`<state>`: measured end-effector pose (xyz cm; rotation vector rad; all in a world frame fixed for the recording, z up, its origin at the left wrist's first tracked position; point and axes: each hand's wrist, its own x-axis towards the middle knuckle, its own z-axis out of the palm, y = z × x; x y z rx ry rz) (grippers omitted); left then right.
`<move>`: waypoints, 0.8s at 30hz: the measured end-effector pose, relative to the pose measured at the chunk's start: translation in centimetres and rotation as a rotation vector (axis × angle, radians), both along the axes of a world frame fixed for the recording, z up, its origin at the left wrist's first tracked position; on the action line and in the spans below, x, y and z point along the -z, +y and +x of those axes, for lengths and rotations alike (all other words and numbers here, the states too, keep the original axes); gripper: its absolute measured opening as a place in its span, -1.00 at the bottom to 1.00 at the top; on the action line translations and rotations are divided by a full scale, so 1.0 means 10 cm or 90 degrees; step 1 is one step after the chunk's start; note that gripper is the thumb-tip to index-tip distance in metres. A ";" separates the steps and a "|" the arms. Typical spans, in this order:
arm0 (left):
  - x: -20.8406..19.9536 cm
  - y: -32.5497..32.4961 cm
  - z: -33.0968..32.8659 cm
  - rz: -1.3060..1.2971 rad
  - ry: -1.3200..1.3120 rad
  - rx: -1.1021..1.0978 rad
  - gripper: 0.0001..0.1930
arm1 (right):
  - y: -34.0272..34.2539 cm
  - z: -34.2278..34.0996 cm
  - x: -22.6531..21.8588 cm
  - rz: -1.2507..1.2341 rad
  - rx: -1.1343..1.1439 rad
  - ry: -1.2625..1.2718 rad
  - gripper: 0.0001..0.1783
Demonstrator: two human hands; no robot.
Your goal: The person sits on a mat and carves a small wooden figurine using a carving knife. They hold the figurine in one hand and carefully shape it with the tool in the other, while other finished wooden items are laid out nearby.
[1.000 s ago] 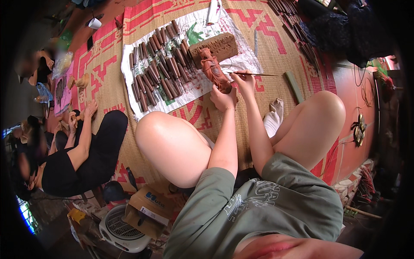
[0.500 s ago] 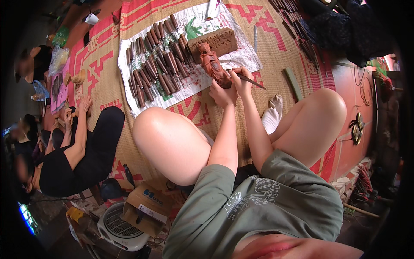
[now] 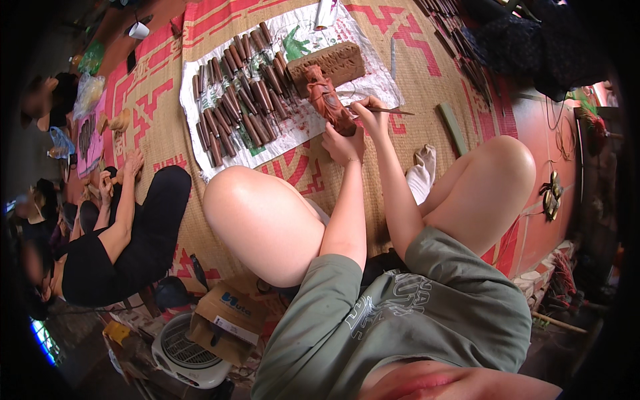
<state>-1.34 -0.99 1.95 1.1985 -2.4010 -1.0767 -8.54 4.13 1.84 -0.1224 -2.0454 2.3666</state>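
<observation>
A reddish carved figure (image 3: 328, 100) is held over the white sheet (image 3: 375, 75), in front of a brown carved block (image 3: 341, 65).
At far left lie a blue bag (image 3: 61, 142) and a clear plastic bag (image 3: 89, 95), contents unclear; next, a white cup (image 3: 139, 31), whose inside I cannot see, an open cardboard box (image 3: 223, 313) with dark interior, and rows of dark-handled tools (image 3: 233, 100); then the left hand (image 3: 344, 146), its fingers closed around the figure's lower end; lastly the right hand (image 3: 372, 113), its fingers pinching a slender tool (image 3: 400, 111) beside the figure.
</observation>
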 end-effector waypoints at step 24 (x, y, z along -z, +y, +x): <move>0.06 -0.06 0.03 0.009 -0.020 -0.008 -0.15 | 0.17 0.01 0.22 -0.058 -0.058 -0.183 -0.83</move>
